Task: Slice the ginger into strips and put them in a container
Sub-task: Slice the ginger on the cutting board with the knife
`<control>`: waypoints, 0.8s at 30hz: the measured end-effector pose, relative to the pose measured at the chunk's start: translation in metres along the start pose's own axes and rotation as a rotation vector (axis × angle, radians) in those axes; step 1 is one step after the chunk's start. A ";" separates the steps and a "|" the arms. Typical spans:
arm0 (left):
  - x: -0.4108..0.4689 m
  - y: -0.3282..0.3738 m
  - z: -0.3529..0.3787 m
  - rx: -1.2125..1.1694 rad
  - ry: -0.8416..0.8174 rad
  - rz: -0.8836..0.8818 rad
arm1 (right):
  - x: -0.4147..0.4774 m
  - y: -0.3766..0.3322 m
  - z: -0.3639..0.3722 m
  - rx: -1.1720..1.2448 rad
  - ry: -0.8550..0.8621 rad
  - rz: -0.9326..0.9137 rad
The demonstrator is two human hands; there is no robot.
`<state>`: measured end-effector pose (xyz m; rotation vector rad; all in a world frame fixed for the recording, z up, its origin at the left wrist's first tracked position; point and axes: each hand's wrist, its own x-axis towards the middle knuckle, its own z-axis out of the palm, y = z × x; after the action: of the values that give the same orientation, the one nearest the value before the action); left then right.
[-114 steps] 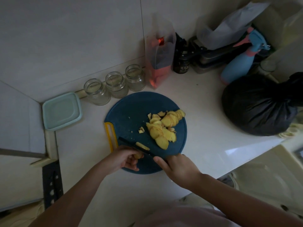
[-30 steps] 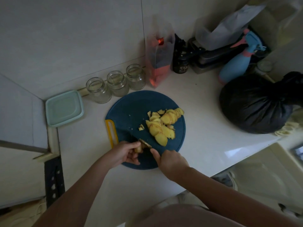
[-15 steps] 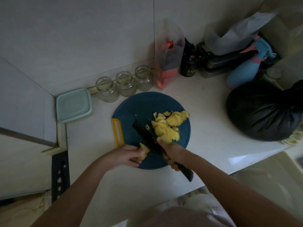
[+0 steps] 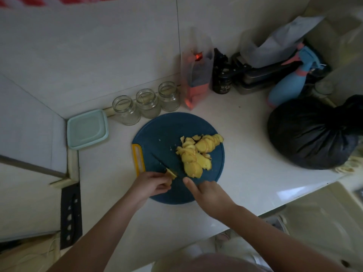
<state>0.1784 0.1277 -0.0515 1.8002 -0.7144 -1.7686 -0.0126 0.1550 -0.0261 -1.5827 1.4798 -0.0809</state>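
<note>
Pinches ginger stub (image 4: 171, 173) in left hand (image 4: 152, 185) on the blue board (image 4: 167, 132), grips knife (image 4: 160, 162) in right hand (image 4: 208, 193). Heaped on board: ginger slices (image 4: 196, 154). Behind, on the surface (image 4: 245, 134): lidded teal container (image 4: 87, 129), three open jars (image 4: 147, 104).

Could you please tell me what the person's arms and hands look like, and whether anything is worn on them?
The left arm and right arm are bare as far as the frame shows, with no sleeves. The left hand and right hand wear no gloves. I see no ring, watch or bracelet, though the light is dim.
</note>
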 end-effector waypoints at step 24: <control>-0.002 -0.011 -0.001 0.008 0.045 0.056 | -0.001 0.014 0.022 -0.165 0.047 -0.060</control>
<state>0.1799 0.1366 -0.0575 1.8011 -0.7475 -1.6866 -0.0097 0.1709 -0.0467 -1.7693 1.5074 -0.0310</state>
